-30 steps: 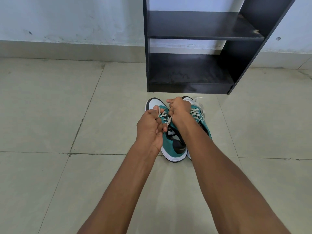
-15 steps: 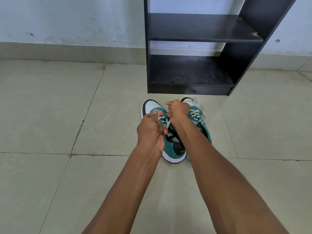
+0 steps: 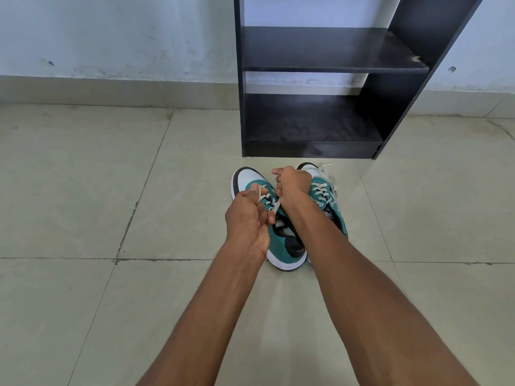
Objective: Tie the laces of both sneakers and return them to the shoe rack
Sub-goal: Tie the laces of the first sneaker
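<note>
Two teal, white and black sneakers stand side by side on the tiled floor, toes toward the rack. Over the left sneaker (image 3: 281, 246) my left hand (image 3: 246, 220) is closed on a strand of its cream lace (image 3: 262, 195), which crosses my thumb. My right hand (image 3: 291, 182) is fisted above the same shoe's lacing, gripping the other strand. The right sneaker (image 3: 324, 196) lies partly behind my right forearm; its laces are threaded and their ends trail loose at the toe. The black shoe rack (image 3: 320, 65) stands just beyond, its two shelves bare.
The rack stands against a pale wall with a beige skirting strip (image 3: 111, 91). Beige floor tiles (image 3: 83, 190) with dark grout lines stretch left and right of the shoes.
Both hands stay on the left sneaker's lace with only small shifts. The view has tilted slightly, so the rack and shoes sit lower in frame.
</note>
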